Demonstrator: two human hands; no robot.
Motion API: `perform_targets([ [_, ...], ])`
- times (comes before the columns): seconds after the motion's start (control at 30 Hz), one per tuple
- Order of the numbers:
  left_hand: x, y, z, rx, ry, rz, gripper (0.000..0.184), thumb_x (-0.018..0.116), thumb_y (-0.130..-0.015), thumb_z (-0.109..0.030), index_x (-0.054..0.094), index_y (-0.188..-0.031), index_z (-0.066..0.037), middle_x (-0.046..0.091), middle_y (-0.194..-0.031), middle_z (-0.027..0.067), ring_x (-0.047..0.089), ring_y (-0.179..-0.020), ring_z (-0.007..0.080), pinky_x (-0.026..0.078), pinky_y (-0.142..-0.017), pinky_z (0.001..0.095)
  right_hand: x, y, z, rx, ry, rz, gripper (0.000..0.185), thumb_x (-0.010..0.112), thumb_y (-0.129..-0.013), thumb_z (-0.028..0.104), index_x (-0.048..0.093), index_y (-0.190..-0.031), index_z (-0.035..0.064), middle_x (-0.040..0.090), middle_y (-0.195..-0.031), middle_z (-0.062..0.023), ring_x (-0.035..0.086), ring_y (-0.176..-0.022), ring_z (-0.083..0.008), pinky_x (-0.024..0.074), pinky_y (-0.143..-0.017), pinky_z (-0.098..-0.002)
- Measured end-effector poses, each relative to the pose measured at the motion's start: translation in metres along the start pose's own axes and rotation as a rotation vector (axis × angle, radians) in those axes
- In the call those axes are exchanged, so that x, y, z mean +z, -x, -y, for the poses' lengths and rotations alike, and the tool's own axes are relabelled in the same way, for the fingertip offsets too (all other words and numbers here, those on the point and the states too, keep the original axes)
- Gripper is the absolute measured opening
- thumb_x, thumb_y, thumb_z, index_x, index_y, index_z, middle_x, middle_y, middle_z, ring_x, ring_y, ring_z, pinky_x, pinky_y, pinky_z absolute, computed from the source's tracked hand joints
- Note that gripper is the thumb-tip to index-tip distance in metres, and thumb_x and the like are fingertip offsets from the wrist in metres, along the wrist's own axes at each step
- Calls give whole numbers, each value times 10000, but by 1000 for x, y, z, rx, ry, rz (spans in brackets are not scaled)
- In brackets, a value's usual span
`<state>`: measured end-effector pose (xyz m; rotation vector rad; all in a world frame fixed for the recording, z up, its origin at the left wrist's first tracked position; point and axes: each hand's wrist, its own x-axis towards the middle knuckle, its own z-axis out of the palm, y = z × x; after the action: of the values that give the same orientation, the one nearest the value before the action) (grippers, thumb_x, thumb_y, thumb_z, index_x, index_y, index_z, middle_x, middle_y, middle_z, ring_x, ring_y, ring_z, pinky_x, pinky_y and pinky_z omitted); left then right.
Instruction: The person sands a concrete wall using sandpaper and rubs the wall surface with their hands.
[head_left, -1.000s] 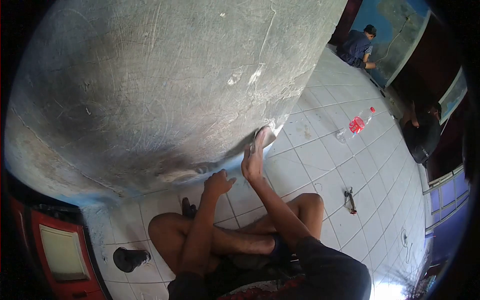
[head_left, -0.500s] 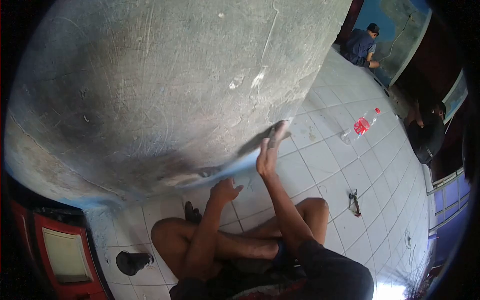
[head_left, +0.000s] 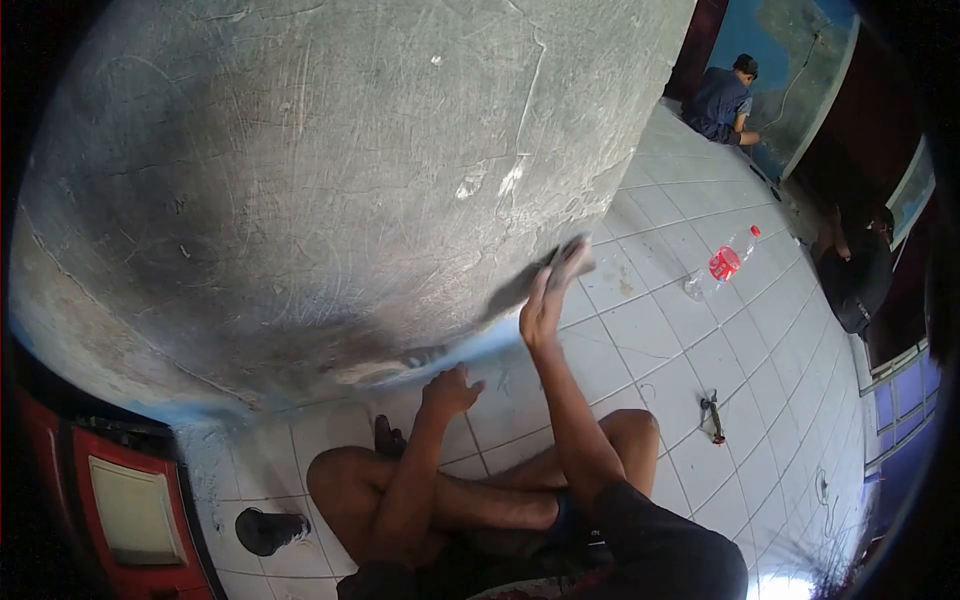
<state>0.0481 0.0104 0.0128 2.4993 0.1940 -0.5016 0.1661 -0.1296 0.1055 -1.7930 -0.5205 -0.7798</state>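
My right hand (head_left: 552, 290) reaches forward with straightened fingers at the right edge of the grey plaster wall (head_left: 400, 180). Under those fingers, against the wall, a flat grey-brown piece like sandpaper (head_left: 587, 266) shows at its edge; most of it is covered. Holding nothing visible, my left hand (head_left: 453, 392) hovers near the foot of the wall, its fingers loosely bent and thumb held apart. Scratches and bare patches mark the plaster, with a blue strip (head_left: 480, 345) along its base.
On the white floor tiles (head_left: 640, 330) are a plastic bottle with a red label (head_left: 724, 264), a small dark tool (head_left: 712, 416) and a black cup-like object (head_left: 270, 530). A red-framed piece (head_left: 130, 510) stands at left. Two people (head_left: 722, 104) (head_left: 858, 270) sit farther back on the right.
My right hand has slid slightly right and up along the wall edge with the flat piece. My left hand keeps nearly the same place. The view has shifted a little.
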Motion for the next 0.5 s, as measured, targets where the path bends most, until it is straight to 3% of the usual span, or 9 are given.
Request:
perform_targets([
  [0.07, 0, 15, -7, -49, 69, -52, 636, 600, -792, -555, 568, -1176, -49, 601, -1157, 180, 560, -1103, 326, 443, -920, 416, -8, 21, -1, 81, 12, -44, 611, 327, -967, 142, 20, -1399, -160, 75, -1481, -340, 47, -1391, -466, 18, -1129, -486],
  [0.1, -6, 15, -11, -35, 58, -70, 636, 600, -792, -555, 568, -1176, -49, 601, -1157, 180, 560, -1103, 326, 443, -920, 416, -4, 48, -25, 77, 90, 80, 609, 328, -970, 146, 21, -1401, -157, 79, -1482, -338, 56, -1391, -462, 23, -1130, -481],
  [0.17, -7, 17, -16, -31, -154, 94, 628, 577, -814, -553, 558, -1190, -51, 582, -1197, 174, 535, -1141, 332, 406, -959, 475, -10, 71, -46, -9, 311, 264, 610, 335, -978, 159, 27, -1404, -151, 109, -1476, -338, 76, -1387, -460, 52, -1132, -475],
  [0.3, 16, -16, 3, -5, -3, 63, 641, 561, -822, -565, 543, -1224, -67, 544, -1265, 167, 489, -1203, 344, 323, -1002, 578, -19, 2, 8, -17, 72, 66, 612, 378, -959, 132, 68, -1393, -168, 149, -1462, -347, 111, -1383, -461, 76, -1130, -471],
  [0.37, -1, 16, -18, -119, 46, 79, 650, 547, -840, -545, 490, -1296, -86, 495, -1342, 144, 449, -1247, 368, 225, -990, 711, -15, 21, -10, -41, 141, 101, 611, 387, -957, 128, 77, -1393, -167, 151, -1461, -347, 124, -1382, -457, 79, -1131, -468],
  [0.5, 7, 12, -12, -73, -121, 188, 624, 551, -842, -536, 505, -1277, -91, 515, -1322, 140, 457, -1242, 360, 220, -992, 711, -16, 52, -35, -48, 249, 262, 627, 399, -953, 124, 58, -1394, -164, 162, -1456, -350, 148, -1373, -465, 73, -1125, -507],
])
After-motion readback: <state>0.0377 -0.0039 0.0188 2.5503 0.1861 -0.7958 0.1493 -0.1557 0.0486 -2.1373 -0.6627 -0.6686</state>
